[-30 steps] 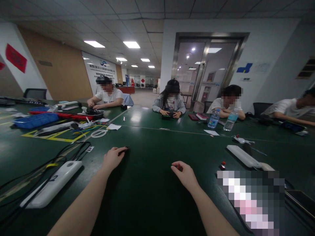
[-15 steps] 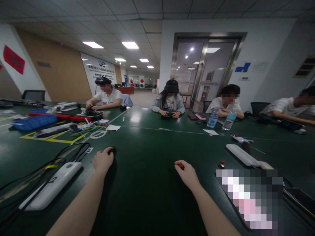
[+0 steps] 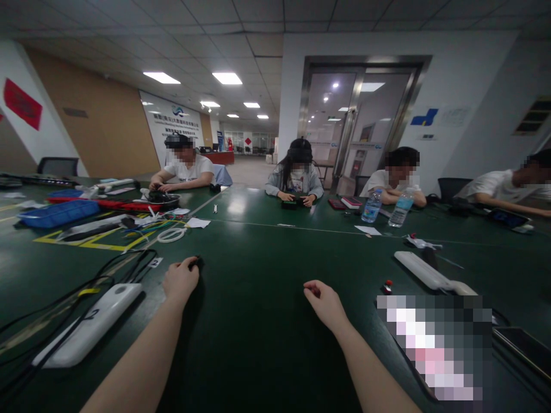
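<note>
The left hand (image 3: 181, 281) apparently pinches a small dark object (image 3: 198, 262).

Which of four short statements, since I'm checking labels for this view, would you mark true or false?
1. The left-hand grip holds a small dark object. True.
2. The right-hand grip touches the white block marked 2. False: the right-hand grip is apart from it; the block lies beside the left forearm.
3. Two plastic bottles stand on the table's far side. True.
4. The nearest plastic tray is red. False: that tray is blue.
</note>
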`<state>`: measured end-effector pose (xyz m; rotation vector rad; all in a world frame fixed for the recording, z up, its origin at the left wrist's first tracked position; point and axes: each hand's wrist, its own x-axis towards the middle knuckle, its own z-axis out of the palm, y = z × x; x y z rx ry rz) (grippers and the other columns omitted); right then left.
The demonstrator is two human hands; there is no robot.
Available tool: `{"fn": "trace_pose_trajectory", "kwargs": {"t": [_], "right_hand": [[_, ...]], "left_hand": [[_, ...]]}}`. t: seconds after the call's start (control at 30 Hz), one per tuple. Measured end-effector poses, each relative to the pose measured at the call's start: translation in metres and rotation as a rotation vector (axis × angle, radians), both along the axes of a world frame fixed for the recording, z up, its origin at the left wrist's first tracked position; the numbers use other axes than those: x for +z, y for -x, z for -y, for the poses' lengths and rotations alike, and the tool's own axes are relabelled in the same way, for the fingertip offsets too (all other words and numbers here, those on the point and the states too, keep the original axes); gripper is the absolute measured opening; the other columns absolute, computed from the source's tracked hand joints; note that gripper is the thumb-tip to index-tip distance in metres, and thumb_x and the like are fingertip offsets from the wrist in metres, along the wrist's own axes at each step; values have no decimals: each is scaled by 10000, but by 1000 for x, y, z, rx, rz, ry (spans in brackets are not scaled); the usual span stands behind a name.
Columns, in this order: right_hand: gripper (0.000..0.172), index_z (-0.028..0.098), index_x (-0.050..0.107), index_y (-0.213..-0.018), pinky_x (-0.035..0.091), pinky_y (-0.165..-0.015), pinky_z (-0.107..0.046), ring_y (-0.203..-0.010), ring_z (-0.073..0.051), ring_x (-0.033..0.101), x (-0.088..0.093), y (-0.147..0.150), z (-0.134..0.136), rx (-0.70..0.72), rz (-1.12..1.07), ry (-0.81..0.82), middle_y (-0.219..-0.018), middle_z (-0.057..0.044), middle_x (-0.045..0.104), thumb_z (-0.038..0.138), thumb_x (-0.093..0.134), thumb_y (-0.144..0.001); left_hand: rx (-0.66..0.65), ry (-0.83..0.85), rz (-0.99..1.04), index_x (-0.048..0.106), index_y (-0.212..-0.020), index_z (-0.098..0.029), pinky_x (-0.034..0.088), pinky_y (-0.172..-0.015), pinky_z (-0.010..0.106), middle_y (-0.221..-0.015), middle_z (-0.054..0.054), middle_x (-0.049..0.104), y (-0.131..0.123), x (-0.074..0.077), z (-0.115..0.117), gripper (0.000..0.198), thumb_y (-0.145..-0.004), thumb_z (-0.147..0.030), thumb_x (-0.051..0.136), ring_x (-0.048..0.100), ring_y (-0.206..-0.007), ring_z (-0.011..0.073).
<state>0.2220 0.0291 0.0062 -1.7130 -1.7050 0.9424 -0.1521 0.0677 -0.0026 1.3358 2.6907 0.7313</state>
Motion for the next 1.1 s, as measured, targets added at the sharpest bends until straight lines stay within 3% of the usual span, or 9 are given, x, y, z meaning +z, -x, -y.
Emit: {"fn": "trace_pose_trajectory", "kwargs": {"t": [1.1], "right_hand": [[232, 218, 606, -1018, 468, -790, -310, -923, -178, 598, 2, 2, 1, -2, 5, -11, -1006, -33, 636, 265, 499, -817]], "left_hand": [[-5, 34, 21, 559, -1210, -297, 424, -853, 466, -1195, 151, 519, -1, 3, 1, 432, -826, -356, 372, 513, -1090, 343]]}}
